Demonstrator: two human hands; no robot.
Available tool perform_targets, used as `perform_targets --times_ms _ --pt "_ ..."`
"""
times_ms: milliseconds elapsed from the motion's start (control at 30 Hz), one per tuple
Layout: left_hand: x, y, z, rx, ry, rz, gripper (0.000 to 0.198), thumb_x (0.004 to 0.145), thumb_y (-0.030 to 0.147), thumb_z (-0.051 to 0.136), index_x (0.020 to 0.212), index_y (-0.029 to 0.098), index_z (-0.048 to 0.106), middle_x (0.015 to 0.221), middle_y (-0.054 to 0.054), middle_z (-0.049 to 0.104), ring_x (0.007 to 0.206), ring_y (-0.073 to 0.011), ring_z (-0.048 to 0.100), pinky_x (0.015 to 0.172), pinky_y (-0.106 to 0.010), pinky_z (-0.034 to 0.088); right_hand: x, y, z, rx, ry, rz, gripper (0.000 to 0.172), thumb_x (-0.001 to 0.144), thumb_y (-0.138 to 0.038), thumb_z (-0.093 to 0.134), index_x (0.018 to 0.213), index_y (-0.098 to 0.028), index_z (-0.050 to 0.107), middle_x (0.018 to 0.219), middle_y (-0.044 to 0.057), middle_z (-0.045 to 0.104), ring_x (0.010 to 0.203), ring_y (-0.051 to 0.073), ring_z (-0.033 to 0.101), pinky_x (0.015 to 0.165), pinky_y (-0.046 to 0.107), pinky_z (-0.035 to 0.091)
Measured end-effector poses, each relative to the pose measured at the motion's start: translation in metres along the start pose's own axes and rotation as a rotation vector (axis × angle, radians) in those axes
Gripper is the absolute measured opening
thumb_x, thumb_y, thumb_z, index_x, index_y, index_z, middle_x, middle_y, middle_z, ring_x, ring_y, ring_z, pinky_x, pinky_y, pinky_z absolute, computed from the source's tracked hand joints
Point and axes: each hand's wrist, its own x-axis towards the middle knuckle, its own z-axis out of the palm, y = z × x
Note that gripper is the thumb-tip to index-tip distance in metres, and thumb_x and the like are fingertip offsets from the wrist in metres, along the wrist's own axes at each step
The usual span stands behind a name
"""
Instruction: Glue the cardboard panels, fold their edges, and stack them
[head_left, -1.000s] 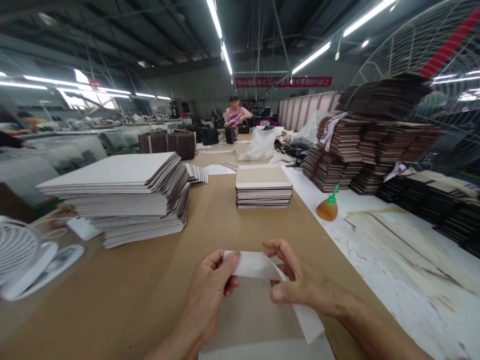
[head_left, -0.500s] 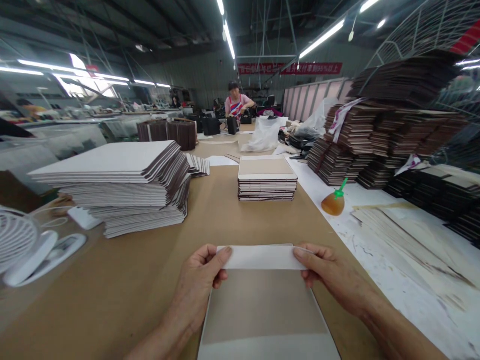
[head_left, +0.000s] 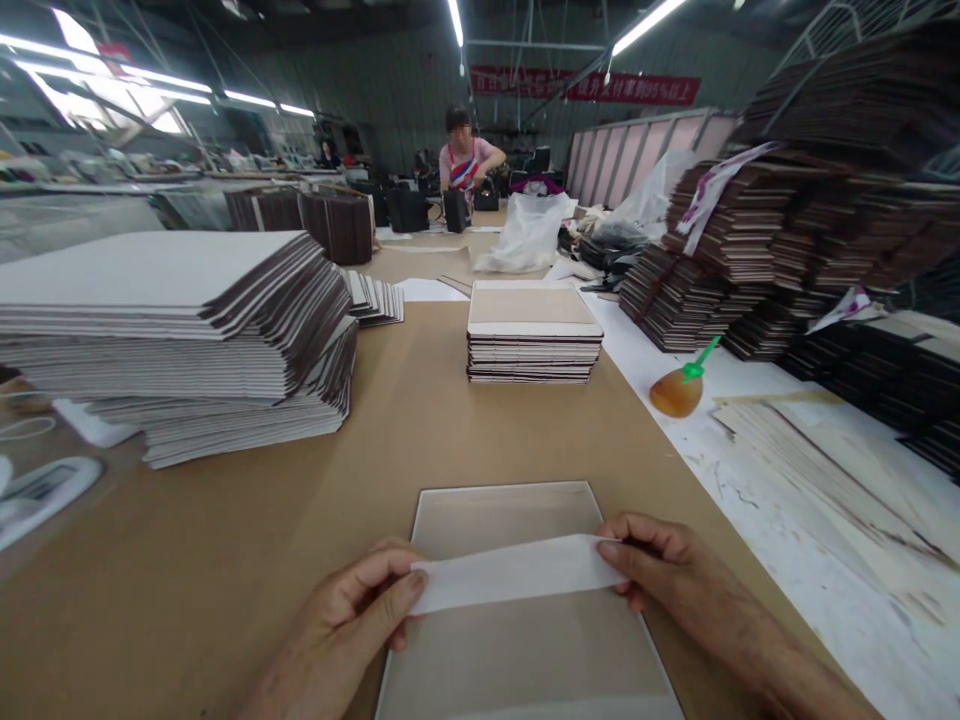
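Since the earlier frame, the white strip has come away from the far edge of the beige panel and nearer to the person, both hands travelling with it; the view has tipped down a little too. It now spans the panel crosswise, slightly askew, its right end farther off than its left, with the panel's far margin showing beyond it. The left hand pinches one end between thumb and fingers, thumb on top, and the right hand grips the other end the same way, the two well apart and the strip stretched nearly flat between them. The panel lies flat on the brown-covered bench, in front of the person; whether the strip touches it or hangs just above, I cannot be sure from this angle. I would judge the step as lining up the strip over the panel, and the next move as calling for even tension and a squaring to its edges. As for writing, the red banner on the far wall ends in "95%以上", its other characters too blurred to trust; purplish marks on the white band around the brown stack are unreadable.
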Motion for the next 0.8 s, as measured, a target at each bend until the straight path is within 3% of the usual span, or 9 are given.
perform_targets --times_ms 133,300,400,533,800 --pt "0.013 0.005 -0.001 0.047 -0.014 -0.021 0.037 0.085 0.057 0.052 0.084 0.024 0.068 0.080 0.002 0.059 0.071 -0.0146 0.052 0.063 -0.021 0.041 0.010 -0.013 -0.005 -0.094 0.020 -0.009 0.037 0.074 -0.057 0.064 0.073 -0.021 0.067 0.061 -0.001 0.050 0.058 0.014 0.043 0.054 0.026 0.033" --pt "0.030 0.009 0.000 0.167 0.103 -0.015 0.035 0.083 0.054 0.054 0.084 0.023 0.069 0.062 0.004 0.052 0.062 -0.0141 0.049 0.060 -0.022 0.037 0.034 -0.019 -0.011 -0.148 0.102 -0.028 0.029 0.069 -0.051 0.067 0.073 -0.023 0.061 0.065 -0.001 0.055 0.060 0.015 0.045 0.055 0.028 0.034" --pt "0.038 0.006 0.003 0.145 0.164 -0.001 0.028 0.081 0.048 0.057 0.084 0.022 0.066 0.066 0.004 0.053 0.064 -0.0139 0.050 0.059 -0.022 0.037 0.047 -0.012 -0.013 -0.214 0.106 -0.030 0.030 0.073 -0.052 0.064 0.070 -0.023 0.058 0.062 -0.002 0.052 0.059 0.015 0.044 0.054 0.027 0.034" --pt "0.046 -0.001 0.008 0.085 0.278 0.047 0.031 0.076 0.042 0.065 0.098 0.023 0.057 0.068 0.006 0.055 0.064 -0.0137 0.053 0.061 -0.023 0.041 0.056 0.003 -0.016 -0.243 0.102 -0.009 0.032 0.077 -0.055 0.060 0.073 -0.023 0.062 0.066 0.000 0.055 0.063 0.017 0.047 0.057 0.029 0.038" --pt "0.057 0.001 0.009 0.065 0.357 0.002 0.042 0.074 0.037 0.066 0.108 0.023 0.044 0.064 0.009 0.057 0.061 -0.0130 0.056 0.058 -0.022 0.042 0.066 0.026 -0.016 -0.319 0.314 -0.035 0.039 0.069 -0.057 0.068 0.092 -0.028 0.056 0.073 0.001 0.062 0.068 0.022 0.057 0.059 0.033 0.046"
